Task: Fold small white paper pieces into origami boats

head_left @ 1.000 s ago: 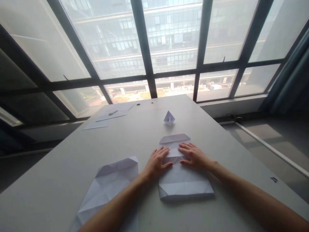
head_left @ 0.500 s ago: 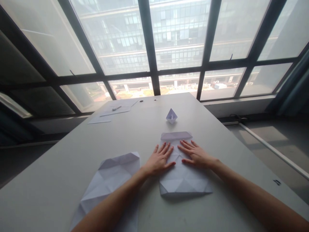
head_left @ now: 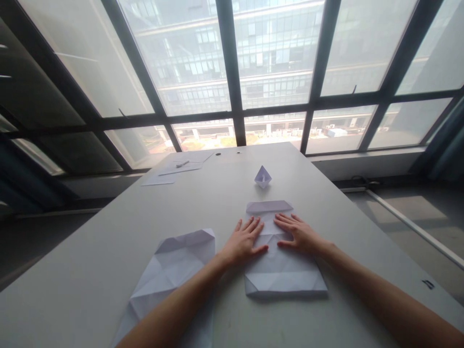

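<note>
A creased white sheet of paper (head_left: pixel 281 263) lies in front of me, its far and near ends folded up into flaps. My left hand (head_left: pixel 246 240) rests flat on its left side, fingers stretched out. On the right side of the same sheet lies my right hand (head_left: pixel 297 234), palm down with fingers spread. Neither hand grips anything. Farther off stands a small folded paper boat (head_left: pixel 263 178). Another creased sheet (head_left: pixel 181 263) sits to the left, partly covered by my left forearm.
Several flat paper sheets (head_left: pixel 159 180) lie at the far left of the white table (head_left: pixel 224 193), with a small white object (head_left: pixel 182 164) on top. A dark mark (head_left: pixel 428 284) shows near the table's right edge. Windows (head_left: pixel 271 53) rise beyond the far edge.
The view has shifted slightly, so everything sits a little farther right. Both hands remain flat on the paper, and the near flap's folded edge looks straighter and flatter at its right end.
</note>
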